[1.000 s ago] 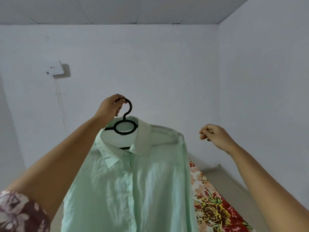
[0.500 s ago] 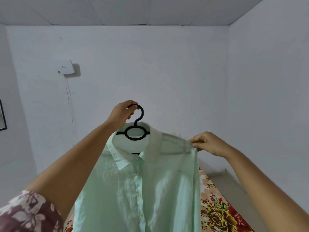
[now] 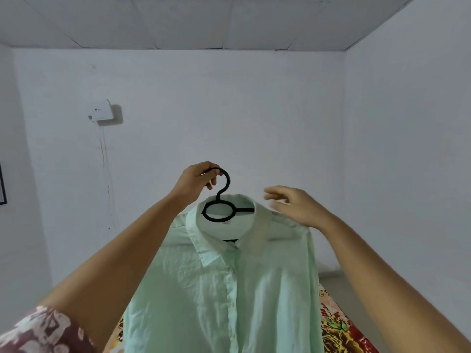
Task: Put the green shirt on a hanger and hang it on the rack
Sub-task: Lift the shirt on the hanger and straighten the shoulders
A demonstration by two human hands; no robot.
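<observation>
- One-handed hold now: grips the hook of the black hanger with the left hand, fingers curled round the top of the hook, same as half a second ago.
- Has let go with the right hand. Pinched the shoulder seam half a second ago; now holds nothing, fingers loosely spread and blurred.
- Hovers that right hand over the shirt's right-side shoulder, just beside the collar. Cannot tell whether the heel of the hand touches the cloth.
- Keeps the green shirt on the hanger, held up in the air in front of the white back wall. Hangs front-on, buttoned down the placket, collar folded over, with the hanger's ring and part of its bar showing in the neck opening.
- Shows the shirt's right-side shoulder slightly rumpled beneath the freed hand.
- Shows a floral sleeve on the left arm, bottom left.
- Shows a floral bedspread low down, behind the shirt's hem on both sides.
- Leaves a small white box on the back wall, upper left, thin wires trailing down from it.
- Shows more ceiling than a second ago.
</observation>
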